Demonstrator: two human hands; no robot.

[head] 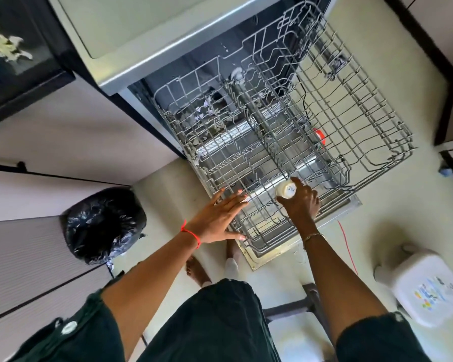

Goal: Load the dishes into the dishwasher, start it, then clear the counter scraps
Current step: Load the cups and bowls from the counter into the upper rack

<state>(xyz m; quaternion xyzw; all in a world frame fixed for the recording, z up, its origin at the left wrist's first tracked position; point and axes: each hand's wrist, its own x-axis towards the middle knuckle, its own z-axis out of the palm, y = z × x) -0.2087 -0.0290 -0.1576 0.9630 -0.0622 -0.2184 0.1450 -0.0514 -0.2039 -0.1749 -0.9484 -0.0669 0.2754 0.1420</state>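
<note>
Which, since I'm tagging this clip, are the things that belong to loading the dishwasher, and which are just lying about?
In the job: grey wire dishwasher rack; small white printed cup, gripped by the right hand; left hand, flat at the rack's front edge.
Lying about: black bag-lined bin; white plastic stool; thin red cord on the floor.

Legible text: none | cup (285, 191) base: blue mark, too blurred | white stool (426, 307) top: coloured sticker, unreadable
</note>
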